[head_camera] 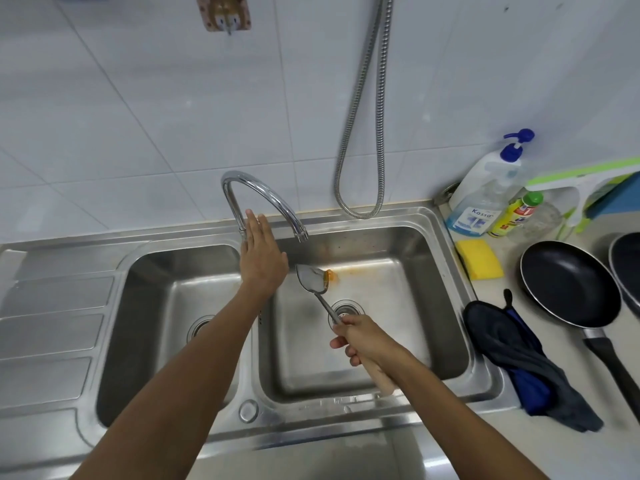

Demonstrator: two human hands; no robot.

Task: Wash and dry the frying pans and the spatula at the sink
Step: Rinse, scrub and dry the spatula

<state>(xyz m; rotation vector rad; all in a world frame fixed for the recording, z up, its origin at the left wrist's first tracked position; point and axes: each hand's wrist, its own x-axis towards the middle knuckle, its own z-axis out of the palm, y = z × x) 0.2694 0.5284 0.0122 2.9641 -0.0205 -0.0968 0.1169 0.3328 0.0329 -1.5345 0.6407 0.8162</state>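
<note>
Your right hand (363, 337) is curled round the pale wooden handle of the spatula (313, 280) and holds it over the right basin of the sink (446, 233). The metal blade points away from you, up off the basin floor and just below and in front of the spout of the faucet (263, 190). An orange smear clings to the blade's right edge, and an orange stain (363, 270) runs across the basin floor behind it.

Your left hand (261, 252) is stretched out with fingers straight and together, holding nothing. It reaches to the upright stem of the faucet, between the two basins; I cannot tell whether the fingertips touch the metal.

On the worktop (512, 245) right of the sink lies a black frying pan (571, 282), its handle pointing back toward you. A second frying pan (627, 268) sits just beside it, cut off by the right edge of the view. A yellow sponge (479, 259) lies near the sink's far right corner. A dark cloth (519, 358) is draped over the sink's right rim and the worktop. A pump bottle (485, 192) and a yellow bottle (516, 213) stand against the wall.
</note>
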